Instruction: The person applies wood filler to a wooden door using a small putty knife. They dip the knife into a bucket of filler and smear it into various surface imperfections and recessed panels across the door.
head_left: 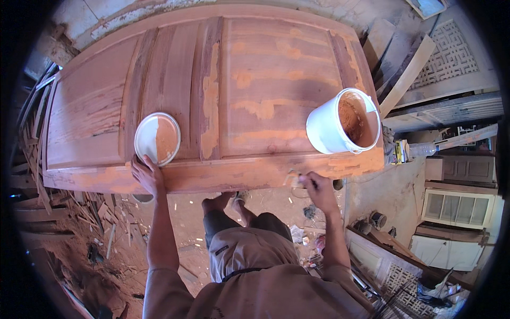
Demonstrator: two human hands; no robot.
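A wooden panel door [268, 139] lies flat before me, streaked with orange-brown filler. My left hand [147, 176] grips the near rim of a round white bucket lid [145, 135] above the door's left-middle part. Orange filler covers the lid's right half. At the door's front edge, my right hand [320, 192] is closed around a small putty knife [293, 179], its end smeared with filler and partly blurred. Right of centre on the door stands a white plastic bucket [325, 125] containing orange-brown filler [353, 121].
Scrap wood [103, 212] litters the floor to the left. Planks [409, 77] and a carved lattice panel [449, 56] lean at the far right. Window frames [458, 208] stand farther right. My legs are below the door's near edge.
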